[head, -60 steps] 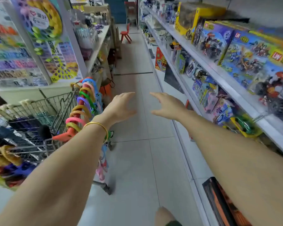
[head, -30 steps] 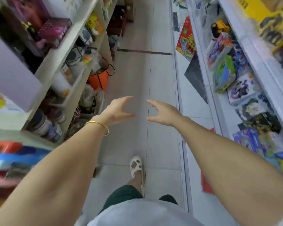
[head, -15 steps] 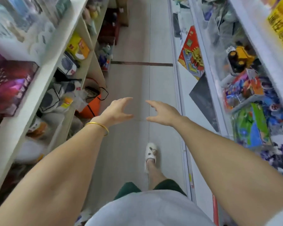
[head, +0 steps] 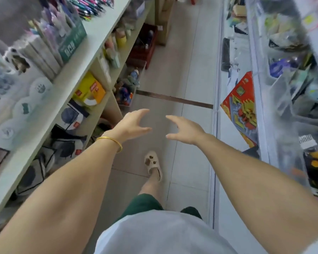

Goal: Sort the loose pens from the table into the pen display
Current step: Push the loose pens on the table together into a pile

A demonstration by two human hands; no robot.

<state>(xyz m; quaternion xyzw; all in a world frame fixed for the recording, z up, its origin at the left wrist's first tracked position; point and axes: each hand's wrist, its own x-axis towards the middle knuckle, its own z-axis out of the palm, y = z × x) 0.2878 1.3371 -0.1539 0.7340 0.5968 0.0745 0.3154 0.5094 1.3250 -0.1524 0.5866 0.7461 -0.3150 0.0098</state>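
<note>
Both hands reach over the aisle floor, left hand and right hand apart, fingers loose, empty; a green box on the left shelf holds upright packs.

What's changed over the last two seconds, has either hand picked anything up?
The person has walked forward along the aisle: the cart is gone from view, pens now show upper left. Nothing taken or released. The left hand and right hand stay open, empty, held ahead.
</note>
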